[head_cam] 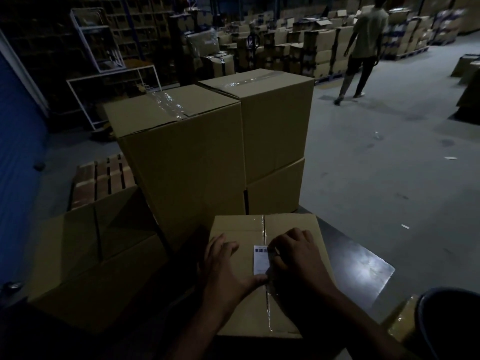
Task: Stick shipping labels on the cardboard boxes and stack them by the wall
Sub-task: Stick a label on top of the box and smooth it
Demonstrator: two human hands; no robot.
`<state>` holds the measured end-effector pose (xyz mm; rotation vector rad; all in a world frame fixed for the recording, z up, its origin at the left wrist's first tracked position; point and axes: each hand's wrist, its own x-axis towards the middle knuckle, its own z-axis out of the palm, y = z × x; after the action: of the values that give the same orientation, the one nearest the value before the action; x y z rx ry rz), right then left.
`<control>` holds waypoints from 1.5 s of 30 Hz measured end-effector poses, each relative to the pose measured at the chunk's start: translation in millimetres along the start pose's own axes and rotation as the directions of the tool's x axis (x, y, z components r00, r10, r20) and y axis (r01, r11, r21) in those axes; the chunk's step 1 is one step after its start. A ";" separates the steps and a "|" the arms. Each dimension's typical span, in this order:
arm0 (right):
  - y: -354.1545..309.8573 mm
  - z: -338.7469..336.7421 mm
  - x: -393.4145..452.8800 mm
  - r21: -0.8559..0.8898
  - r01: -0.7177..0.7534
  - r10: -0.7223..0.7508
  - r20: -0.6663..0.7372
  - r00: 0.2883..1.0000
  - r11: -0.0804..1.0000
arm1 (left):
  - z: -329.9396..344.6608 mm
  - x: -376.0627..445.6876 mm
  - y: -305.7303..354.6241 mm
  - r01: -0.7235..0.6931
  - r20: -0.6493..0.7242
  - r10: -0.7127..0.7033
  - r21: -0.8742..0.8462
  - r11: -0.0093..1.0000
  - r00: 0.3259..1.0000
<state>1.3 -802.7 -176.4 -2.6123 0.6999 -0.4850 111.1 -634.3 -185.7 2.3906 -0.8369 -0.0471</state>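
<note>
Head view takes in a dim warehouse with a grey concrete floor (363, 165), a blue wall (18, 157) on the left and white metal frames (109, 74) leaning in the dark behind. A dark glossy tabletop (363, 266) near the bottom carries a small cardboard box (246, 294), its top seam closed with clear tape. A white shipping label (260, 259) with a barcode lies on the box top, just left of the seam. The left hand (223, 268) lies flat and open on the box, thumb touching the label's lower edge. The right hand (296, 255) has its fingers curled down on the label's right edge, pressing rather than gripping anything.

Just beyond the tabletop stand two tall taped boxes (187, 157) side by side, the right one resting on another box. An open carton (98, 245) sits to the left, its inside too dark to make out, with a wooden pallet (104, 180) behind it. Far off, rows of stacked cartons (311, 48) fill the floor, and a person (363, 48) walks away between them. A dark round bin rim (446, 320) shows at the lower right.
</note>
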 end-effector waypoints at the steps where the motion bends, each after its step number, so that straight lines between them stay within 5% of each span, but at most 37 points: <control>1: 0.6 -1.7 0.8 0.003 -0.001 0.001 0.012 1.000 1.000 | 0.5 0.4 -0.8 -0.002 -0.001 0.002 -0.004 1.000 1.000; 6: 0.2 -13.3 -9.8 0.048 -0.066 0.067 -0.005 0.998 0.997 | -4.8 -0.1 1.2 0.006 0.031 -0.003 -0.079 0.997 1.000; 11: 9.4 -24.7 -57.5 -0.002 -0.313 0.312 -0.097 0.945 0.950 | -17.4 0.7 -23.2 0.088 0.098 -0.068 -0.212 0.973 0.993; 16: 4.8 -27.1 -62.1 0.009 -0.307 0.306 -0.107 0.946 0.952 | -15.7 -26.7 -23.1 0.265 0.152 -0.219 -0.453 0.851 0.964; 20: 15.3 -24.9 -18.9 -0.063 -0.234 0.230 -0.058 0.971 0.970 | -3.2 -59.9 -0.3 0.332 0.150 -0.302 -0.260 0.906 0.941; 25: 44.5 -29.3 37.9 -0.054 -0.055 0.057 0.041 0.998 0.997 | -36.1 -89.2 23.0 0.194 0.362 -0.142 -0.111 0.975 0.921; 32: 22.4 -23.8 12.6 0.078 0.000 0.006 -0.069 0.998 0.997 | -35.2 -14.7 35.8 0.009 0.007 -0.008 -0.042 0.999 1.000; 38: -2.0 -4.9 -19.2 -0.049 0.013 -0.015 -0.040 0.999 0.999 | 12.1 31.2 27.3 -0.072 0.109 0.046 0.245 0.967 0.993; 45: 5.8 -0.7 -8.4 0.032 -0.029 0.031 -0.074 0.997 0.999 | 9.7 27.6 27.8 -0.068 0.090 0.050 0.205 0.976 0.995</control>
<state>-8.1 -803.0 -180.3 -2.5622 0.7481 -0.5822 115.6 -672.6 -174.0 2.5716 -0.9957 -0.0389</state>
